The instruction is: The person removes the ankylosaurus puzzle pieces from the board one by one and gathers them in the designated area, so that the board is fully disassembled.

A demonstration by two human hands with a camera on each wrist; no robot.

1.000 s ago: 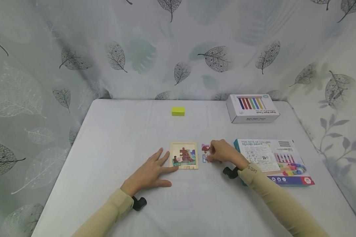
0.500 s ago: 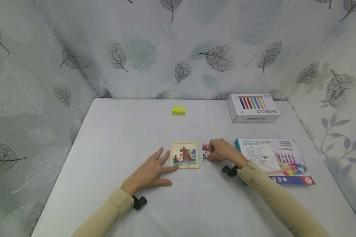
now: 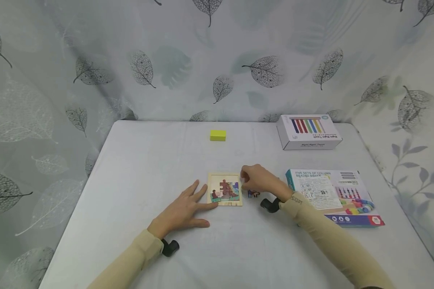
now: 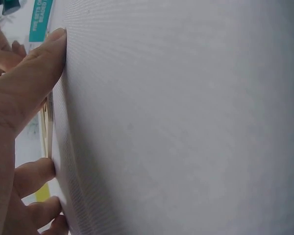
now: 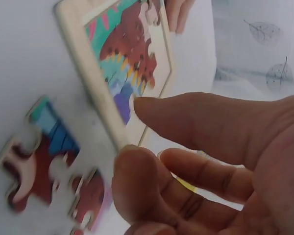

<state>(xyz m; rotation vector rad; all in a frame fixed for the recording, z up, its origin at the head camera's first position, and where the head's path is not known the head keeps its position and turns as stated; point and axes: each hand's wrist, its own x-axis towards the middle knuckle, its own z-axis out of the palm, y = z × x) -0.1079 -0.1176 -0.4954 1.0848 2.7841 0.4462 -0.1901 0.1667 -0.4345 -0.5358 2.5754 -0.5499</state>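
Observation:
A square wooden puzzle tray [image 3: 224,203] lies mid-table, partly filled with brown, green and purple jigsaw pieces. My left hand [image 3: 182,210] rests flat with fingers spread, one fingertip at the tray's lower left corner. My right hand [image 3: 260,178] is at the tray's right rim, thumb and index finger pinching a puzzle piece that is mostly hidden by the fingers. In the right wrist view, the thumb [image 5: 186,120] overlaps the tray near its purple piece. Loose jigsaw pieces, one brown and blue [image 5: 63,134] and one brown and purple [image 5: 90,196], lie beside the tray under the right hand.
A lime-green block [image 3: 218,135] sits toward the table's far edge. At the far right stands a white box [image 3: 309,134] with coloured bead columns printed on it. Nearer, a flat beaded-toy box [image 3: 332,196] lies close to my right forearm. Patterned leaf cloth hangs behind.
My right hand has moved left from the loose pieces to the tray's right rim, with a puzzle piece between its fingers. My left hand has stayed in place at the tray's corner.

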